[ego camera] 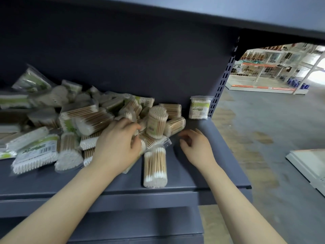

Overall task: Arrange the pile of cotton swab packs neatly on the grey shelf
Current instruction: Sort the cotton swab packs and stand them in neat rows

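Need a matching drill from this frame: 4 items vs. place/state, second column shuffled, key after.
Items:
1. left hand
2. right hand
3. upright swab pack
4. lone cylinder pack

Places/states:
A. lying on the shelf near its front edge, apart from the pile
B. standing against the back panel by the slotted upright
C. reaching into the pile of packs
D. over bare shelf, fingers loosely curled, holding nothing

Pairs: 1-C, 2-D, 3-B, 4-A

Grey shelf (184, 166): jumbled swab pack pile (73, 124) left, upright pack (200, 108) back-right corner, lone pack (155, 167) front.
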`<state>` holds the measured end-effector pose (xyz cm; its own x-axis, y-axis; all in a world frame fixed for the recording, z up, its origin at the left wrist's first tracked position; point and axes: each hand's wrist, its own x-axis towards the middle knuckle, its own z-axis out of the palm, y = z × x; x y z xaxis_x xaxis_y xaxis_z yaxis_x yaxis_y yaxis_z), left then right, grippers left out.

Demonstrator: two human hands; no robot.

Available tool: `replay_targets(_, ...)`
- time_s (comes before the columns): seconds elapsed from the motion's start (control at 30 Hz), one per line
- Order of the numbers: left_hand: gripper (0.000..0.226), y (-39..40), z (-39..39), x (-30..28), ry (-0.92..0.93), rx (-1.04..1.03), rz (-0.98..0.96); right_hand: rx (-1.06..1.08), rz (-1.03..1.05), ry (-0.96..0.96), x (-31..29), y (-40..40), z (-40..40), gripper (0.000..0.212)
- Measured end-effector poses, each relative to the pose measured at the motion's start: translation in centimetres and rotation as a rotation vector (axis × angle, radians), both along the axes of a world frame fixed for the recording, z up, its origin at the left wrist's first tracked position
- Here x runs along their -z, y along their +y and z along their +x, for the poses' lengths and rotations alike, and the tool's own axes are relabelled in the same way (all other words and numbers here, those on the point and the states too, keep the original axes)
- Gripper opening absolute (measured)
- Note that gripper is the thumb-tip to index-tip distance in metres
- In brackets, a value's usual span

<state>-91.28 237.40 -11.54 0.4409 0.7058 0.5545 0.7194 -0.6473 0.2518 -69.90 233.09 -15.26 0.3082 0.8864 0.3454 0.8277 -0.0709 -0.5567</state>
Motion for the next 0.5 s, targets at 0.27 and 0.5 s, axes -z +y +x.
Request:
replay_targets(0.27, 0.039, -0.8, -0.5, 0.6, 0.006, 0.004, -0.017, -0.008, -0.063, 0.028, -0.8, 0.9, 0.2, 0.016)
replay_targets(0.5, 0.045, -1.4, 1.7, 1.2, 0.157, -0.019, -0.017, -0.007, 0.001, 0.048, -2.3, 1.4, 0.5, 0.022)
